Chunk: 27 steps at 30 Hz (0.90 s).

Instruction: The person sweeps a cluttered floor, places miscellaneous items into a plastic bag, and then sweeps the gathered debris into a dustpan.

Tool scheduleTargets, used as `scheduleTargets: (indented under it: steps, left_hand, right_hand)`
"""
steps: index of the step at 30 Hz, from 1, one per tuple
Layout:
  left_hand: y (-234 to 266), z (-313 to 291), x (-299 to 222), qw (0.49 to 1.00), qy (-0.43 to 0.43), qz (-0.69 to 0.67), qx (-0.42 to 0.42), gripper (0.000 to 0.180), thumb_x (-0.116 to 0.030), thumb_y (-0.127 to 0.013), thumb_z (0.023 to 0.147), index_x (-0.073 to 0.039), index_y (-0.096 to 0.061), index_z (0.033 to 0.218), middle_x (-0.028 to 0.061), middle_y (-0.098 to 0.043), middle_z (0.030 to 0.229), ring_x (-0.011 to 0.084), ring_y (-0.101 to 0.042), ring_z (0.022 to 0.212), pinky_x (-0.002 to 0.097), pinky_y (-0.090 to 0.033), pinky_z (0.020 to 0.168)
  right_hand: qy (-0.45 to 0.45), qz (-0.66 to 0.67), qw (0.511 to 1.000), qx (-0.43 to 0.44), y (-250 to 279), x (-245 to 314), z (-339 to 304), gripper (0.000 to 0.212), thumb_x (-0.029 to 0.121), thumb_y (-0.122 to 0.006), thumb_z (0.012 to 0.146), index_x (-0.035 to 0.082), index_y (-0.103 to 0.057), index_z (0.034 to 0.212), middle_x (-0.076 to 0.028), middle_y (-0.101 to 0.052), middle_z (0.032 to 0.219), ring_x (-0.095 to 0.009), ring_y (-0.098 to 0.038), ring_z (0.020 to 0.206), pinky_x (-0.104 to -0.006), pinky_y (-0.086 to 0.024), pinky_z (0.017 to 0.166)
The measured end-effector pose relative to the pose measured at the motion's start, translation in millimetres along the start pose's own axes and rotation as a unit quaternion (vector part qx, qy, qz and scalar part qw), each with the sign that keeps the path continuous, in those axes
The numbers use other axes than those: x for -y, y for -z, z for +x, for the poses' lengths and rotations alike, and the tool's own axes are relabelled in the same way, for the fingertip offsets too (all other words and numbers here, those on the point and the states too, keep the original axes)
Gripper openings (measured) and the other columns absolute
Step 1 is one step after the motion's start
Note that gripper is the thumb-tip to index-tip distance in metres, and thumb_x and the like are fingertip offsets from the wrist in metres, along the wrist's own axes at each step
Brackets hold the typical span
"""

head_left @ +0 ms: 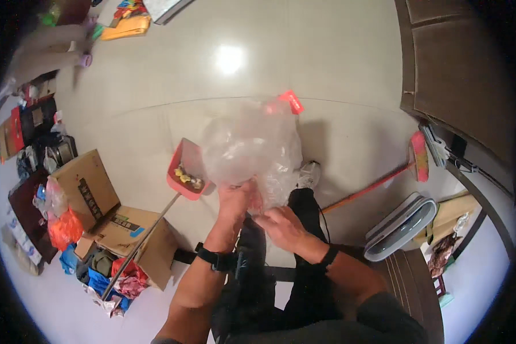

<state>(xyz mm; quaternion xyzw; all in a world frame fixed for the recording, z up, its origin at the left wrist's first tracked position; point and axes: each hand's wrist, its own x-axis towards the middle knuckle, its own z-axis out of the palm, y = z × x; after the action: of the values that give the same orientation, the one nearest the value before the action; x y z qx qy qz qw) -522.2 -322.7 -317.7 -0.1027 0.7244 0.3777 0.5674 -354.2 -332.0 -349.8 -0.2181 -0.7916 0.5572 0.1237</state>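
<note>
A large clear plastic bag [249, 140] hangs puffed out in front of me, with a small red piece [292, 102] at its far end. My left hand [237, 198] is closed on the gathered near end of the bag. Just to its right, my right hand [280, 225] pinches the same bunched plastic, its fingers curled. To the left of the bag, a red dustpan [187, 170] on a long handle lies on the floor with yellowish and dark scraps in it. The bag's edge comes close to the dustpan's right side in view.
An open cardboard box [120, 223] with clothes stands at the left. On the right, a broom [419, 157] lies near a grey folded basin [401, 226] and a brown sofa [464, 69]. My shoe [309, 174] is beyond my right hand. Yellow packets [126, 27] lie at the far left.
</note>
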Motion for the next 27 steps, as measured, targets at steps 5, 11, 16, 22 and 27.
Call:
scheduleTargets:
  steps: [5, 11, 16, 22, 27]
  left_hand:
    - [40, -14, 21, 0.986, -0.141, 0.073, -0.048, 0.025, 0.0, -0.059, 0.077, 0.006, -0.056, 0.1, 0.0062, -0.061, 0.086, 0.0141, -0.058, 0.077, 0.0264, -0.048, 0.065]
    - [77, -37, 34, 0.953, -0.258, 0.159, -0.016, 0.042, 0.003, -0.061, 0.07, 0.001, -0.052, 0.111, 0.0107, -0.058, 0.101, 0.0156, -0.055, 0.088, 0.0274, -0.046, 0.074]
    - [117, -66, 24, 0.962, -0.208, 0.118, -0.133, 0.068, -0.01, -0.068, 0.068, -0.007, -0.035, 0.127, 0.0122, -0.044, 0.115, 0.0228, -0.045, 0.101, 0.0361, -0.042, 0.083]
    - [154, -111, -3, 0.995, -0.008, 0.091, -0.027, 0.076, -0.045, -0.058, 0.076, -0.006, -0.026, 0.134, 0.0139, -0.046, 0.113, 0.0236, -0.051, 0.096, 0.0358, -0.043, 0.079]
    - [182, -74, 52, 0.994, 0.036, -0.011, -0.106, 0.032, -0.013, -0.051, 0.081, 0.001, -0.049, 0.109, 0.0089, -0.058, 0.085, 0.0159, -0.057, 0.069, 0.0233, -0.044, 0.054]
  right_hand:
    - [-0.134, -0.036, 0.983, -0.119, 66, 34, 32, 0.056, 0.008, -0.062, 0.071, 0.003, -0.043, 0.123, -0.022, -0.046, 0.113, -0.037, -0.048, 0.101, -0.0423, -0.04, 0.087]
    - [-0.026, -0.11, 0.993, -0.043, 91, 34, 99, 0.056, 0.015, -0.064, 0.067, 0.005, -0.047, 0.119, -0.019, -0.048, 0.108, -0.035, -0.047, 0.101, -0.0444, -0.034, 0.092]
    - [0.043, -0.088, 0.995, 0.032, 22, 48, 94, 0.03, 0.006, -0.056, 0.062, 0.014, -0.065, 0.089, -0.005, -0.05, 0.07, -0.025, -0.053, 0.072, -0.0413, -0.038, 0.079]
    - [0.082, -0.11, 0.98, 0.147, -61, 85, 79, 0.021, 0.013, -0.05, 0.072, 0.019, -0.064, 0.087, -0.006, -0.053, 0.081, -0.023, -0.054, 0.084, -0.0396, -0.036, 0.075]
    - [0.104, -0.04, 0.978, 0.177, -107, 110, 61, 0.018, 0.011, -0.051, 0.074, 0.016, -0.065, 0.085, -0.007, -0.054, 0.083, -0.023, -0.055, 0.087, -0.04, -0.034, 0.078]
